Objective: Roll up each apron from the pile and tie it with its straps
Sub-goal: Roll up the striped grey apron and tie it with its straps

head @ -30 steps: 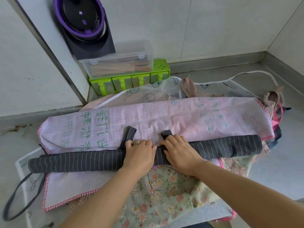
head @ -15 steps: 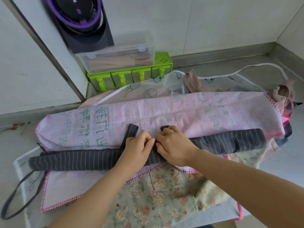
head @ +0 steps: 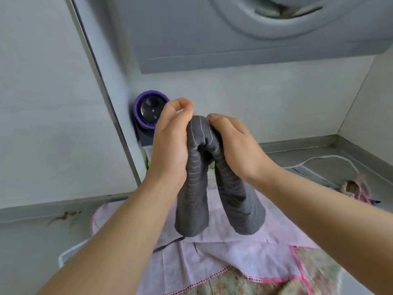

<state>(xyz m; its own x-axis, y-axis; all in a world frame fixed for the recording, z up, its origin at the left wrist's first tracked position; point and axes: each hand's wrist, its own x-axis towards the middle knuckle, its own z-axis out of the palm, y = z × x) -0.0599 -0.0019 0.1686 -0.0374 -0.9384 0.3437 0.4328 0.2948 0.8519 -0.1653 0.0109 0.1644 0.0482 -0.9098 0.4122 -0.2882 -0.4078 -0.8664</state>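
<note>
1. Both hands grip the rolled grey striped apron (head: 193, 188), bent double and lifted above the middle of the counter (head: 361, 165).
2. Left hand (head: 170, 143) curls round one leg of the bend, and right hand (head: 236, 145) round the other.
3. Two roll ends hang free, just above the pink apron (head: 223, 252) spread toward the front edge.
4. Grey counter surface shows along the back edge and right corner, crossed by a white strap (head: 331, 158).

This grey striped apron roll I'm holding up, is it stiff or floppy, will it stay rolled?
Probably floppy: the grey striped apron roll bends double at the grip of left hand and right hand, both ends hanging. It may well unroll, since a strap dangles loose.
</note>
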